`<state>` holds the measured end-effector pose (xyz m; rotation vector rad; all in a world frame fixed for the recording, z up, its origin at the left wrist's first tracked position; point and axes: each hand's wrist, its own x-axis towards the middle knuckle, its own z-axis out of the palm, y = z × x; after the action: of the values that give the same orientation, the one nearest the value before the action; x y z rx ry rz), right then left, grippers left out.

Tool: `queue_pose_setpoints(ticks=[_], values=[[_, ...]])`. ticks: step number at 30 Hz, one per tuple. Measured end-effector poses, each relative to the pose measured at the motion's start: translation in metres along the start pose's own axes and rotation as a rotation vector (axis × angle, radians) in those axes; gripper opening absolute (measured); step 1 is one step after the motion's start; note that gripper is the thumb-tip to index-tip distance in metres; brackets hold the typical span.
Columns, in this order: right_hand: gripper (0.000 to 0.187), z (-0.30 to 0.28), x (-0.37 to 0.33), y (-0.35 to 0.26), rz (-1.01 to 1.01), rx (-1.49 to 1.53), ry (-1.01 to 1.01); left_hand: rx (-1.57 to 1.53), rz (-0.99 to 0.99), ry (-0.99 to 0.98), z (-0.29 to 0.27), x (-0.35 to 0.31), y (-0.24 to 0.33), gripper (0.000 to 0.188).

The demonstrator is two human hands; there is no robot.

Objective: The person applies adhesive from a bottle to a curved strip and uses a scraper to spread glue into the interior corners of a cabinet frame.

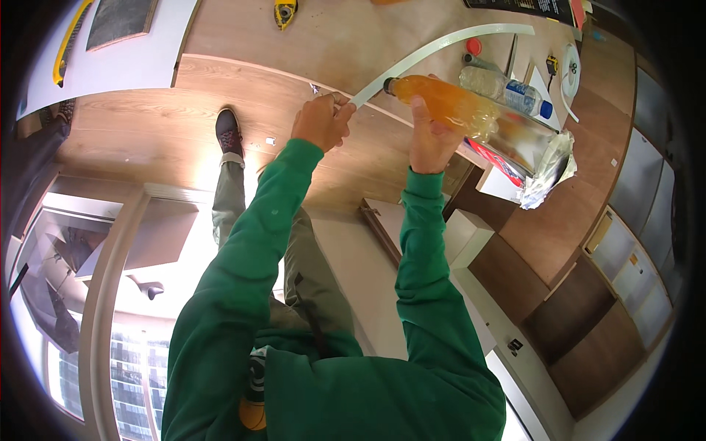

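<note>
My left hand (321,122) pinches the near end of a long, thin white strip (441,45), like edge banding, which curves away over the work surface to the far right. Closed around a clear plastic bottle of orange liquid (450,103) is my right hand (432,141). The bottle is tilted nearly level, its dark cap (389,86) toward the strip and my left hand. Whether the cap touches the strip I cannot tell. Just beyond the bottle lies another clear bottle (507,90) with a blue cap and label.
A brown board surface (353,44) spreads ahead, with a yellow tool (285,13) on it. A red cap (474,47), a tape measure (551,65) and a white coil (570,73) lie right. Crumpled foil (550,170) sits nearer. At left, a white panel (140,62) holds a yellow cutter (70,44).
</note>
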<state>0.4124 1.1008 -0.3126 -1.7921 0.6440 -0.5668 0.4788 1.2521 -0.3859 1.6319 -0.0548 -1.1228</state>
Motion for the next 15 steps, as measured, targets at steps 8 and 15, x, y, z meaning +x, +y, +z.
queue_pose_setpoints(ticks=[8, 15], values=[[0.037, 0.008, 0.003, 0.023, -0.097, -0.251, -0.07, -0.04, -0.038, -0.001, 0.004, 0.002, 0.003, 0.032], [0.033, 0.004, -0.005, 0.018, -0.225, -0.508, -0.167, -0.009, -0.042, -0.002, 0.001, 0.004, 0.002, 0.031]])
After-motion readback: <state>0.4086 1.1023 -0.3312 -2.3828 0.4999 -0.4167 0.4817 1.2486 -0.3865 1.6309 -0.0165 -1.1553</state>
